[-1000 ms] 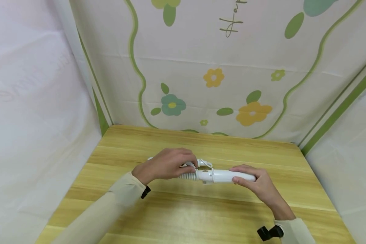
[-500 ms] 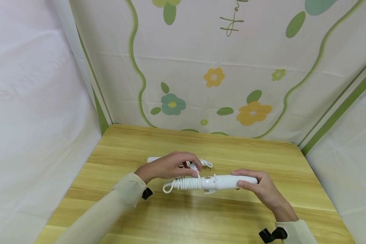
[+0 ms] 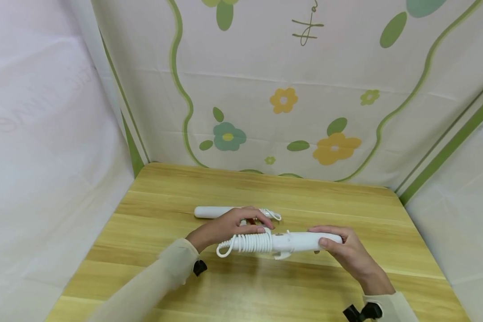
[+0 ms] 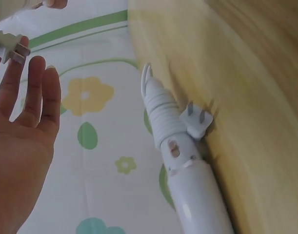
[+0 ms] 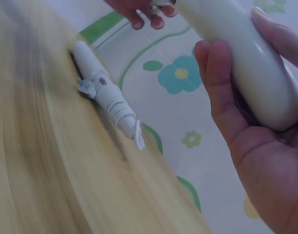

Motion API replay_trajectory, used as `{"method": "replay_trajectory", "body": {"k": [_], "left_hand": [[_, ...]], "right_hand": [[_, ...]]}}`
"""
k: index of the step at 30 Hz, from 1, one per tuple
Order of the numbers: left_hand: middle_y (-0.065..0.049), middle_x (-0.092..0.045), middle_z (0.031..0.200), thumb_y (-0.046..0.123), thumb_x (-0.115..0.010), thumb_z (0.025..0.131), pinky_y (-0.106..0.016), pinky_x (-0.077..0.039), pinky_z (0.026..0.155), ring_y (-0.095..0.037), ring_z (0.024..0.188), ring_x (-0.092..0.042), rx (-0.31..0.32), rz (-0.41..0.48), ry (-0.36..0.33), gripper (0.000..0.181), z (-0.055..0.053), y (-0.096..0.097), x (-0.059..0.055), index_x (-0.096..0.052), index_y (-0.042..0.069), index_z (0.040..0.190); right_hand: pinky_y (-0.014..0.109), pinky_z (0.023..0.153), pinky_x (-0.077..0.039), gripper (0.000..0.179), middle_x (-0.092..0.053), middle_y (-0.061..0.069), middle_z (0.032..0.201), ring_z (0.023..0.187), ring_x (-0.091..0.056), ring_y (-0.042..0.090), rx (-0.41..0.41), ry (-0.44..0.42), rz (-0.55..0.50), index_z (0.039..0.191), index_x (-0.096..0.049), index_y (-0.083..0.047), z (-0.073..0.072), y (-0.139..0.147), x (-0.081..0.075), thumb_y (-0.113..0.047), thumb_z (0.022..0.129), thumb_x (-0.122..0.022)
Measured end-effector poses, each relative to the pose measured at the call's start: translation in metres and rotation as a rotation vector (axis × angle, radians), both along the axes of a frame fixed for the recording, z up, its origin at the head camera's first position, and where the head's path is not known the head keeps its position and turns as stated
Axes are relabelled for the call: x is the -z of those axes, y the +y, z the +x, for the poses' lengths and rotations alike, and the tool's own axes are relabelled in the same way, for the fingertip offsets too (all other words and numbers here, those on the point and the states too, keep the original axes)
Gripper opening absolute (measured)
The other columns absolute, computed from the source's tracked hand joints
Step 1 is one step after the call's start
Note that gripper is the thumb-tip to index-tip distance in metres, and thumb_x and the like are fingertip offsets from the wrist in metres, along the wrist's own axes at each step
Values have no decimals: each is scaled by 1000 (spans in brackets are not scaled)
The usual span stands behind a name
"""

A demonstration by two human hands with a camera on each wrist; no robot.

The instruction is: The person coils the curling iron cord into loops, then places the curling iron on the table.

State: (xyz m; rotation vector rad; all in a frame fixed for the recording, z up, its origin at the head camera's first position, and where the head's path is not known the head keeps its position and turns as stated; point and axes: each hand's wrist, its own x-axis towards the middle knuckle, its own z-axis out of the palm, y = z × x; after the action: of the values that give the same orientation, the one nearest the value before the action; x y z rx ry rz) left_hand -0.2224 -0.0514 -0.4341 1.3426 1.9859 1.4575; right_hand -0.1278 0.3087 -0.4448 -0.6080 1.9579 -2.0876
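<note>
My right hand (image 3: 352, 252) grips the smooth rounded end of a white hair straightener (image 3: 299, 242), held level above the table. White cord (image 3: 252, 243) is wound in tight coils round its left part, ending in a small loop. Behind the coils, my left hand (image 3: 230, 227) pinches the straightener's plug (image 4: 9, 47) at its fingertips, with two metal prongs showing in the left wrist view. A second white straightener (image 3: 211, 212) lies on the table behind the left hand, which partly hides it. Its own cord is wrapped too, and its plug (image 4: 196, 121) sticks out beside the coils.
The wooden table (image 3: 241, 290) has a light striped grain. A white cloth with printed flowers (image 3: 281, 100) hangs along its back edge. Plain white cloth (image 3: 44, 179) hangs at the left side, and more (image 3: 467, 214) at the right.
The held straightener has come slightly toward me and to the right, showing its coils. My left hand has shifted right with the plug, uncovering more of the second straightener.
</note>
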Motion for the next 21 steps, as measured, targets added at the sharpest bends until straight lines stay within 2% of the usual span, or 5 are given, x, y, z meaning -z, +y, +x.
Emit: {"method": "replay_trajectory", "body": {"k": [4, 7, 12, 15, 21], "left_hand": [[-15, -73, 137, 5, -66, 109, -38, -57, 106, -23, 130, -67, -9, 152, 67, 28, 5, 5, 8, -71, 2, 136], [-23, -68, 146, -3, -70, 104, -41, -56, 112, -30, 138, -65, -15, 213, 4, 40, 9, 8, 15, -65, -3, 144], [-1, -73, 140, 24, -77, 105, -46, -54, 109, -21, 127, -68, -206, 97, -186, 44, 15, 15, 24, -68, 21, 148], [6, -75, 122, 36, -75, 105, -44, -54, 99, -21, 112, -67, -302, 31, -193, 30, 18, 19, 29, -74, 26, 133], [4, -76, 113, 34, -75, 106, -38, -57, 94, -20, 108, -70, -346, 38, -193, 20, 21, 30, 33, -75, 19, 120]], "right_hand": [[28, 89, -63, 42, -73, 2, 135, 110, -70, 12, 24, -59, -68, 139, -74, -7, 2, -3, -1, 5, 112, -45], [28, 93, -63, 40, -69, 4, 138, 111, -70, 15, 78, -135, -104, 140, -74, -10, 3, -8, -1, 1, 114, -46], [25, 93, -62, 36, -64, 7, 138, 107, -74, 17, 182, -285, -136, 135, -77, -16, 4, -15, 1, -8, 116, -48], [24, 92, -61, 33, -62, 9, 136, 105, -74, 17, 221, -297, -118, 134, -77, -16, 5, -16, 3, -12, 117, -48], [25, 92, -62, 27, -58, 10, 135, 109, -72, 16, 280, -232, -43, 137, -69, -9, 7, -9, 7, -10, 116, -51]]}}
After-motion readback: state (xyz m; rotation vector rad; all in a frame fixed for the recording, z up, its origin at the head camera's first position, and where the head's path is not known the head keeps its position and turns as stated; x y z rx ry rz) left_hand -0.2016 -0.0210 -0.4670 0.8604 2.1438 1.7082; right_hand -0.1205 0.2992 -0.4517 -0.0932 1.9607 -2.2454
